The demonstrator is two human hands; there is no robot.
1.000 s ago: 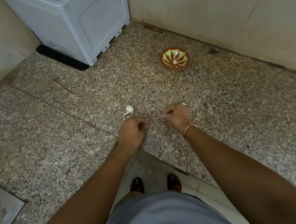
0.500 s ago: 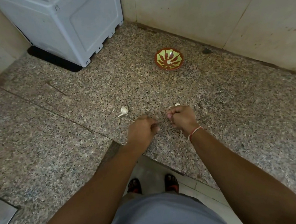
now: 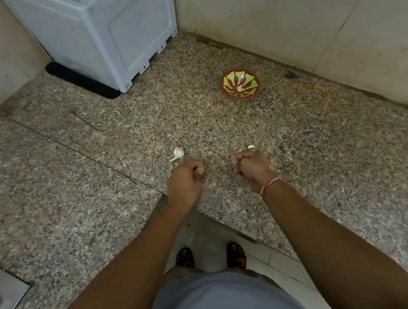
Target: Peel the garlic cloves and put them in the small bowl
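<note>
both hands (image 3: 219, 171) clenched, contents unclear; garlic piece (image 3: 177, 154) nearby, no legible writing

Single head view – worn camera looking forward and steeply down over a speckled stone counter (image 3: 303, 167) into a wall corner (wide-angle, edges bowed), forearms near – feet below.

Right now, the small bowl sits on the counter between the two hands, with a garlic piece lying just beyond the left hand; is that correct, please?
Not quite. The head view shows the small bowl well beyond both hands, near the back wall. The garlic piece does lie just beyond the left hand.
</note>
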